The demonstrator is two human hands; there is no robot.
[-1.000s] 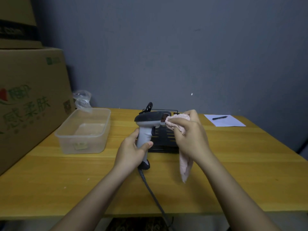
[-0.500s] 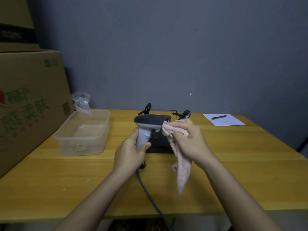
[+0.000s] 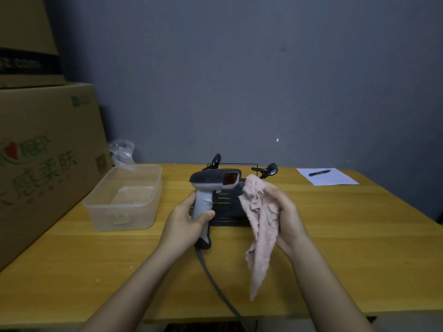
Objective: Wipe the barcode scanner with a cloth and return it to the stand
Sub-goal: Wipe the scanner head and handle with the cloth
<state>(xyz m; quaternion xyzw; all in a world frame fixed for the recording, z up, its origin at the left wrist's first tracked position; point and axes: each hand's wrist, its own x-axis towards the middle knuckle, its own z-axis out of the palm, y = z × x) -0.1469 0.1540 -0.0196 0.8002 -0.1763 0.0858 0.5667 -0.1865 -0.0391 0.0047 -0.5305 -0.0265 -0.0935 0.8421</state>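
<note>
From the head view, your left hand (image 3: 185,219) grips the scanner (image 3: 211,188) by its handle, upright above the table (image 3: 347,248), window facing right. Your right hand (image 3: 286,215) clutches the cloth (image 3: 260,221) just beside the window, its tail hanging. The stand (image 3: 227,207) sits behind the scanner.

On the table (image 3: 335,248) we see the stand (image 3: 230,207) at the middle, with the barcode scanner (image 3: 211,188) just before it in our left hand (image 3: 184,221). The cloth (image 3: 261,224) hangs to its right from our right hand (image 3: 290,216). A container (image 3: 124,200) sits left (cardboard box (image 3: 43,164) beyond it); paper (image 3: 328,179) under a pen (image 3: 320,173) lies far right.
</note>
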